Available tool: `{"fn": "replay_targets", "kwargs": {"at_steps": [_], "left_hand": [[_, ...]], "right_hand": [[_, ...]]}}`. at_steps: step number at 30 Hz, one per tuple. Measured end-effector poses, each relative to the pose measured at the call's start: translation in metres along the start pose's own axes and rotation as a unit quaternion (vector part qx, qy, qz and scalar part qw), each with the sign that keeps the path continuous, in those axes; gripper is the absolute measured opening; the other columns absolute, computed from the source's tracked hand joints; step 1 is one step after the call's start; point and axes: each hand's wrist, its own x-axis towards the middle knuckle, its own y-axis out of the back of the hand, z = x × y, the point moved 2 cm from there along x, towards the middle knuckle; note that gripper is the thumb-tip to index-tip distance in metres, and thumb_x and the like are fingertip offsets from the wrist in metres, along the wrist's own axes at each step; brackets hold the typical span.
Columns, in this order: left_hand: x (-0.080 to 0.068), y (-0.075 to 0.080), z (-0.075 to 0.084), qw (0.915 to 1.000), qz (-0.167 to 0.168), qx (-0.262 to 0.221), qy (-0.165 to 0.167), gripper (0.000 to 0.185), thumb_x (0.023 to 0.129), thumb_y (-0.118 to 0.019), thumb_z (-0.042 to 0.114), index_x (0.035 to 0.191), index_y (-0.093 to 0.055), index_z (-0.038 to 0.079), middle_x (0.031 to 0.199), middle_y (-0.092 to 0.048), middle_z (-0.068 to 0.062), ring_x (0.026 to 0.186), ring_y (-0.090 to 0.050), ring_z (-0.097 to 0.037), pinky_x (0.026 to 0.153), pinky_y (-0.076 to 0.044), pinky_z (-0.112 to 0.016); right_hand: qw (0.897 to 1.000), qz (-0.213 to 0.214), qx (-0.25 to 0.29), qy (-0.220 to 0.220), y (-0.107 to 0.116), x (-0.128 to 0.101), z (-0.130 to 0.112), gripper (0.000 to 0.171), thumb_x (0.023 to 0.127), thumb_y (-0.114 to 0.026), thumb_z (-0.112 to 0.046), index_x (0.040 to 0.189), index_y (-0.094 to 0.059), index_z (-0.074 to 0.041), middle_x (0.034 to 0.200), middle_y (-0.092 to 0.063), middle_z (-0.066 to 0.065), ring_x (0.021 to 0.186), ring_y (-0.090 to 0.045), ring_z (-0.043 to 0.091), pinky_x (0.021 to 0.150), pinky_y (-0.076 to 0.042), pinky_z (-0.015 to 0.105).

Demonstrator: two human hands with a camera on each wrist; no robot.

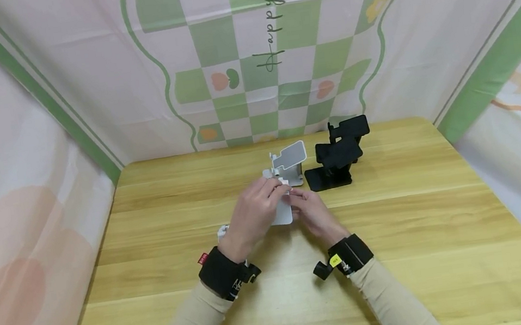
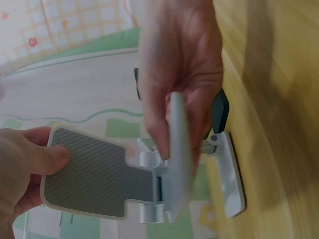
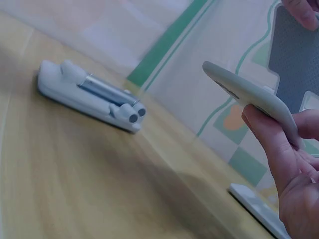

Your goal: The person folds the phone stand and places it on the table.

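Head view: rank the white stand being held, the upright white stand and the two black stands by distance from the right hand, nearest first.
1. White stand being held: pinched in the right hand, with the left hand gripping it too.
2. Upright white stand: just behind the hands.
3. Front black stand: behind and to the right.
4. Rear black stand: farthest, by the backdrop.

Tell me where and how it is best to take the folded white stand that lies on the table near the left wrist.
The folded white stand lies flat on the wooden table, apart from both hands. Probably best to grip it across its narrow width, by the two long side edges, coming from above. The flat base gives straight edges for thumb and fingers, whereas the rounded hinge knobs at one end would likely slip.
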Motion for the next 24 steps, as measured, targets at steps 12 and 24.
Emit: {"fn": "replay_targets", "kwargs": {"at_steps": [12, 24], "left_hand": [[-0.009, -0.006, 0.008, 1.0000, 0.004, -0.004, -0.004, 0.029, 0.084, -0.081, -0.004, 0.111, -0.077, 0.006, 0.108, -0.075, -0.003, 0.099, -0.067, -0.016, 0.096, -0.056, -0.027], [-0.018, -0.011, 0.014, 1.0000, 0.000, -0.007, -0.001, 0.034, 0.082, -0.080, -0.008, 0.111, -0.078, 0.008, 0.109, -0.076, -0.002, 0.099, -0.068, -0.014, 0.094, -0.056, -0.026]], "right_hand": [[1.000, 0.008, 0.021, 0.004, 0.003, 0.001, -0.008, 0.045, 0.103, -0.050, -0.001, 0.143, -0.044, 0.020, 0.102, -0.074, -0.005, 0.087, -0.068, 0.006, 0.072, -0.058, 0.021], [0.999, 0.016, 0.024, -0.016, 0.004, 0.002, -0.014, 0.047, 0.107, -0.050, -0.006, 0.146, -0.041, 0.017, 0.112, -0.071, 0.002, 0.089, -0.069, 0.006, 0.077, -0.060, 0.022]]}}
